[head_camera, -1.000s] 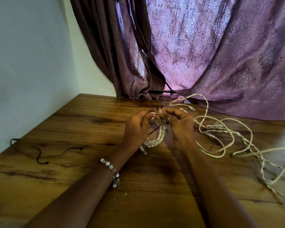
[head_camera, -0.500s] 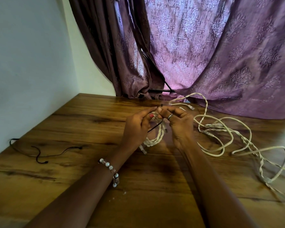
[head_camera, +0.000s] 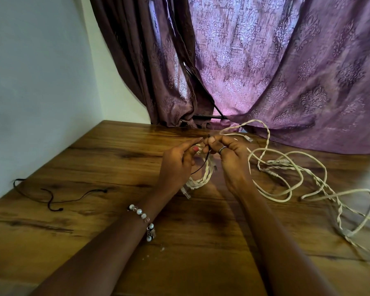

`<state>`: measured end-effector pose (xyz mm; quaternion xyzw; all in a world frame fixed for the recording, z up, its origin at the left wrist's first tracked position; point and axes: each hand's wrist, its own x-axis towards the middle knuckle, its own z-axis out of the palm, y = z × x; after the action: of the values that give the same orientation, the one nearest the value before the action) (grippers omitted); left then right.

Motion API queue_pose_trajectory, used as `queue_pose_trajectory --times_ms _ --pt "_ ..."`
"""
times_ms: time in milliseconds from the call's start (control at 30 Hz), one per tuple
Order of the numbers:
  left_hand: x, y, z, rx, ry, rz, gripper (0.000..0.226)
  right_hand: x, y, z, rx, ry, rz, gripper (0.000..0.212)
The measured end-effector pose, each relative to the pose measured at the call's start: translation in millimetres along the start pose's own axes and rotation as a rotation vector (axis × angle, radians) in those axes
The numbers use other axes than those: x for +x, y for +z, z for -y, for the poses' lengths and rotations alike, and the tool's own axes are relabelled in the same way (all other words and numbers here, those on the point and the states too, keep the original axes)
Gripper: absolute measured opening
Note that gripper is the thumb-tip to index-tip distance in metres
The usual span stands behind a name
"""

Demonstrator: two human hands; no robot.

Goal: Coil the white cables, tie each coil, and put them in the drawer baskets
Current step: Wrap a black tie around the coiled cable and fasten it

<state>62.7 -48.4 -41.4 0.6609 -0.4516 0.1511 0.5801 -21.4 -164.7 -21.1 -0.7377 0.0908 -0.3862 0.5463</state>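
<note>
Pinching a black tie [head_camera: 201, 167] over the coil [head_camera: 201, 178]: left hand [head_camera: 177, 163], right hand [head_camera: 229, 159], mid-table [head_camera: 115, 150], loose cables [head_camera: 297, 178] rightward.

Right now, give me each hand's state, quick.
Left hand: closed, pinching the black tie at the white coil.
Right hand: closed, pinching the same tie's upper end.

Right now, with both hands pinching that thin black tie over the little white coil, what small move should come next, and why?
Probably pull the two ends of the black tie apart to snug the knot. The left hand and right hand pinch it above the coiled white cable, and one end hangs slack, so the coil looks not yet cinched. The loose white cables on the wooden table wait.
</note>
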Motion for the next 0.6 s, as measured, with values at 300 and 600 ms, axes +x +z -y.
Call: queue_pose_trajectory --times_ms 300,600 --pt "-0.8 -1.4 -2.5 -0.014 -0.020 0.005 0.027 1.2 4.4 -2.6 -0.003 -0.015 -0.017 0.018" --pt "0.4 -2.3 -1.9 0.005 0.038 -0.007 0.027 -0.9 4.0 -0.2 -0.141 -0.129 0.003 0.022"
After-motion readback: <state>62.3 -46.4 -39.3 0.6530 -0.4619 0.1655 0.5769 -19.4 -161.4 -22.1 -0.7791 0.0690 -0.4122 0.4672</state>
